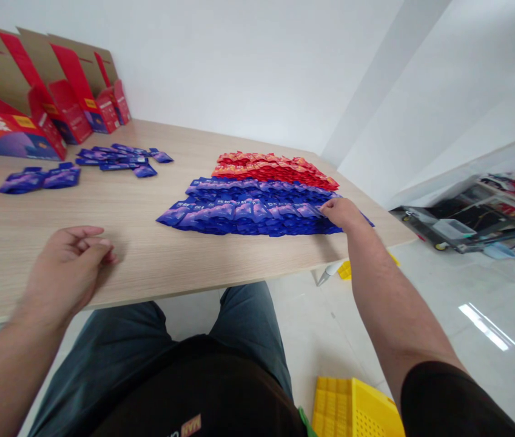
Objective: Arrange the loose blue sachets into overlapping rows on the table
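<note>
My right hand (pixel 343 213) is at the right end of the front row of small blue-purple sachets (pixel 243 212). Its thumb and fingertips are pinched on the edge of one sachet there. The rows overlap closely, with a second blue row (pixel 261 187) behind and red-orange sachets (pixel 275 169) at the back. Over the table's front left part hovers my left hand (pixel 73 264), its fingers loosely bent and apart, with nothing visible in them. Loose blue sachets (pixel 114 159) lie in a pile beyond it, and a few more sachets (pixel 41 178) lie further left.
Open red and blue cardboard boxes (pixel 16 130) stand at the table's back left, against the white wall (pixel 221 73). The wooden table's (pixel 170 267) front edge is close to my legs. A yellow crate (pixel 357 406) sits on the floor at right. Further off is a cart (pixel 457 224).
</note>
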{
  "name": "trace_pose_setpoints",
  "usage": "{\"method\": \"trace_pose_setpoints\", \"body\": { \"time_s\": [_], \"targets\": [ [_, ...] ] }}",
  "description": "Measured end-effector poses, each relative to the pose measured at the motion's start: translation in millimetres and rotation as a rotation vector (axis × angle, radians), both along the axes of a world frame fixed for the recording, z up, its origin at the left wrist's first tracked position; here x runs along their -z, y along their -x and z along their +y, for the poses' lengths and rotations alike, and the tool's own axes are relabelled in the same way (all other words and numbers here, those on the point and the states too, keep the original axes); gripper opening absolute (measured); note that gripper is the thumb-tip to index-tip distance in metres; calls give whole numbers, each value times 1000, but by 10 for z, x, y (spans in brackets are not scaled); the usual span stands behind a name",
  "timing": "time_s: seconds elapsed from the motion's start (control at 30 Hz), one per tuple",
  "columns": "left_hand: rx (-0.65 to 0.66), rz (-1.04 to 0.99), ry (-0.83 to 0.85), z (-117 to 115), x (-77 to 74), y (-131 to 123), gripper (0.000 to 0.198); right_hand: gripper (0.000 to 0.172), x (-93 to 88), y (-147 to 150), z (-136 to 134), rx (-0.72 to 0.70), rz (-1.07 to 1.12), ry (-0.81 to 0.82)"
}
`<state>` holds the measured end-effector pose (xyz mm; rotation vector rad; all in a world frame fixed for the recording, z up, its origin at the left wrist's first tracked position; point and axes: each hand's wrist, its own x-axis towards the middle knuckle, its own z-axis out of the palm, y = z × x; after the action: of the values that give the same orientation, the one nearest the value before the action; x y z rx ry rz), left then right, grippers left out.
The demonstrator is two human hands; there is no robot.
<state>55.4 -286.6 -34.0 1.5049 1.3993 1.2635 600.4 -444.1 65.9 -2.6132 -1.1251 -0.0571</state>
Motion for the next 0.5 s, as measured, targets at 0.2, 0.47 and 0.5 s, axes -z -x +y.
{"method": "trace_pose_setpoints", "body": {
  "time_s": [0.2,0.47,0.5],
  "targets": [
    [9,-195,134,-61,-23,-15,43,26,104,255,-246,78,-96,-308],
    [269,-67,152,61,-64,72,49,41,902,970,-541,-26,119,-503],
    [282,-20,157,137,-89,96,50,42,960,1011,-533,-25,135,-470]
  ]
}}
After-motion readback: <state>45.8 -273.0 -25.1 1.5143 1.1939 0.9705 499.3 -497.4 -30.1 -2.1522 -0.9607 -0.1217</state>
